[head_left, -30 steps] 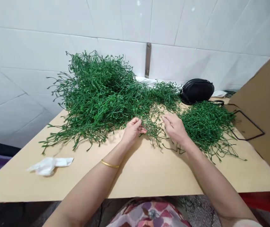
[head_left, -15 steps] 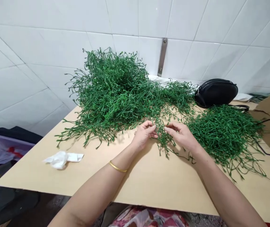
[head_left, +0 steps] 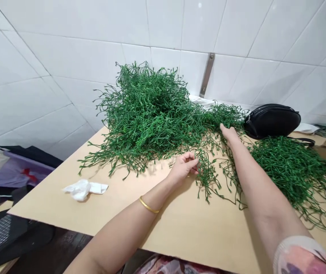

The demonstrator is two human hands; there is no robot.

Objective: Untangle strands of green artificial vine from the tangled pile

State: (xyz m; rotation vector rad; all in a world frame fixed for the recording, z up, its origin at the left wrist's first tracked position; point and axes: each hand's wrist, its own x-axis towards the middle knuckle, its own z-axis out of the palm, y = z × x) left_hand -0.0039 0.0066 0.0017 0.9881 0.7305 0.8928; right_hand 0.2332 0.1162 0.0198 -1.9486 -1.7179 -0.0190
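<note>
Thin green artificial-looking stems with small forked tips make up a large heap (head_left: 151, 114) at the back of the table. My left hand (head_left: 185, 166), with a gold bangle on the wrist, is closed in a pinch on a small bunch of green stems (head_left: 207, 175) that hangs over the tabletop. My right hand (head_left: 228, 134) is stretched far forward to the right end of the heap. Its thumb shows against the stems, while its other fingers are mostly hidden. Some loose stems (head_left: 231, 173) lie beneath the right forearm.
A second green pile (head_left: 291, 167) lies on the right of the table (head_left: 180, 224). Behind it sits a black bag (head_left: 274, 120). Crumpled white tissue (head_left: 83, 189) is at the left. A metal bracket (head_left: 207, 74) is fixed to the tiled wall.
My right hand has left the small bunch and moved forward to the back heap. My left hand stays on the bunch. The view has shifted slightly left.
</note>
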